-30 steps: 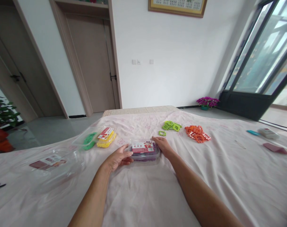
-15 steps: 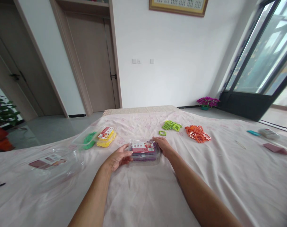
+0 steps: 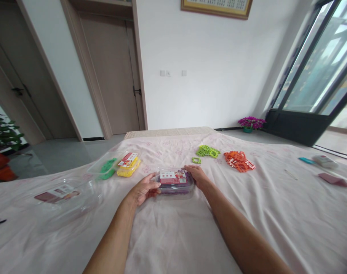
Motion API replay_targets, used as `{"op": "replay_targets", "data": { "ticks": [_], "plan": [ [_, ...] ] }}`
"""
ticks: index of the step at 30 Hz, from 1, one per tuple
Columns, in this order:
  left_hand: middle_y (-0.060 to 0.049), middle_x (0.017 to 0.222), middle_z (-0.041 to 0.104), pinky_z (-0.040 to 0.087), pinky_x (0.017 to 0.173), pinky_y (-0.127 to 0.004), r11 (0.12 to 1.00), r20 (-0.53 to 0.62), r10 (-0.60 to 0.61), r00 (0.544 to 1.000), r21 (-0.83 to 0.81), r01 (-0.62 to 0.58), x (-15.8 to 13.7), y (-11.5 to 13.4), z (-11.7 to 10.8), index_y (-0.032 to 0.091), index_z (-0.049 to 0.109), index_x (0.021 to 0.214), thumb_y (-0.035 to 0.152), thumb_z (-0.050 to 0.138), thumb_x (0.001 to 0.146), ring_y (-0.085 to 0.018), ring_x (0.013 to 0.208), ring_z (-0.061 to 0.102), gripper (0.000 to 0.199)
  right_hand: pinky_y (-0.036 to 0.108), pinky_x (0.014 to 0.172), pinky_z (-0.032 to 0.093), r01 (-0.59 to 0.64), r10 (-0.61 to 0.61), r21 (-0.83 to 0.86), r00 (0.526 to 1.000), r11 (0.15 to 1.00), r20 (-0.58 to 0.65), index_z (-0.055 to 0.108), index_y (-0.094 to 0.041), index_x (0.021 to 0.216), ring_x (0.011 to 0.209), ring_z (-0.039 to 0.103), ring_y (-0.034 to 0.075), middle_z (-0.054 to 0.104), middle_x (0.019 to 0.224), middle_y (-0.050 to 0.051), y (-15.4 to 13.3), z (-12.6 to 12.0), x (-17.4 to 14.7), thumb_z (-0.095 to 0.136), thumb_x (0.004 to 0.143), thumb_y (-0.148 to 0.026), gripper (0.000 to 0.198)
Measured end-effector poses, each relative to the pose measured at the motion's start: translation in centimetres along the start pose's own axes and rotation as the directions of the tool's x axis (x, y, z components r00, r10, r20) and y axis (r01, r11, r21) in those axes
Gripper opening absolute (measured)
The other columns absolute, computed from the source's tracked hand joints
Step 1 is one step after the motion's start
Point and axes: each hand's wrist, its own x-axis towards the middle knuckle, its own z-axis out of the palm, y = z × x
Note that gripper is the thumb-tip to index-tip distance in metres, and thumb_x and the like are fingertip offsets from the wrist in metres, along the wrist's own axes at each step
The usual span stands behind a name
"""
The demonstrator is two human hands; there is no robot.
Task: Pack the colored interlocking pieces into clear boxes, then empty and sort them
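Two hands in the head view were clamped on a clear box (image 3: 173,183) of purple pieces, left hand (image 3: 146,189) at its left end, right hand (image 3: 198,177) at its far right corner, between the worktop (image 3: 173,239)'s side edges. Lime pieces (image 3: 207,151) and orange pieces (image 3: 238,161) lay toward the far edge, clear packaging (image 3: 59,195) nearer the left edge.

A plain white wall (image 3: 216,53) stands at twelve o'clock, carrying small square plates (image 3: 162,73) and, towards one o'clock, the lower part of a gold-framed panel (image 3: 216,4) of writing. A brown door (image 3: 110,76) is shut at ten o'clock; a second door (image 3: 27,83) lies nearer nine, beyond a leafy plant (image 3: 3,131). Daylight enters through dark-framed glazing (image 3: 310,80) at two o'clock. Purple flowers (image 3: 251,122) sit on the glossy grey floor (image 3: 55,156) at three. Pale pink cloth (image 3: 173,236) spreads at six.
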Motion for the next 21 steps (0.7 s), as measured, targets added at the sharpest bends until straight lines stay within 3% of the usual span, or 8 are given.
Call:
{"op": "replay_targets", "data": {
  "ticks": [8, 13, 17, 21],
  "plan": [
    [-0.001, 0.084, 0.064, 0.049, 0.048, -0.016, 1.000, -0.006, -0.003, 1.000, -0.029, 0.003, -0.1, -0.1, 0.0, 0.020, 0.043, 0.137, 0.018, 0.079, 0.069, -0.009, 0.058, 0.063, 0.077, 0.026, 0.051, 0.049, -0.005, 0.005, -0.009, 1.000, 1.000, -0.023, 0.070, -0.013, 0.074, 0.053, 0.063, 0.017, 0.070, 0.062, 0.007, 0.1, 0.1, -0.3, 0.071, 0.069, -0.038, 0.026],
    [-0.001, 0.083, 0.066, 0.050, 0.048, -0.016, 0.998, -0.016, 0.010, 1.000, -0.058, -0.011, 0.1, -0.5, -0.1, 0.020, 0.045, 0.137, 0.021, 0.079, 0.071, -0.009, 0.058, 0.064, 0.075, 0.024, 0.050, 0.049, 0.000, 0.000, -0.009, 1.000, 1.000, 0.016, 0.069, -0.014, 0.081, 0.055, 0.062, 0.016, 0.065, 0.060, 0.004, -0.2, -0.1, -0.9, 0.061, 0.079, -0.048, 0.035],
    [0.001, 0.077, 0.066, 0.053, 0.052, -0.018, 0.980, -0.146, 0.108, 0.983, -0.153, -0.131, 0.9, -1.0, -0.3, 0.022, 0.047, 0.135, 0.018, 0.077, 0.072, -0.010, 0.057, 0.064, 0.070, 0.019, 0.038, 0.038, 0.083, -0.084, -0.021, 0.995, 0.996, -0.061, 0.068, -0.015, 0.091, 0.046, 0.050, 0.009, 0.058, 0.062, -0.001, -0.2, -0.4, -1.2, 0.060, 0.082, -0.043, 0.031],
    [0.000, 0.081, 0.067, 0.056, 0.058, -0.020, 0.917, -0.357, 0.206, 0.911, -0.254, -0.307, 1.8, -1.4, -0.3, 0.023, 0.049, 0.131, 0.012, 0.071, 0.077, -0.009, 0.059, 0.065, 0.059, 0.019, 0.038, 0.039, 0.113, -0.117, -0.049, 0.988, 0.992, -0.096, 0.069, -0.014, 0.096, 0.047, 0.049, 0.007, 0.059, 0.071, 0.001, 0.1, -0.3, -1.4, 0.064, 0.076, -0.026, 0.023]
  ]
}}
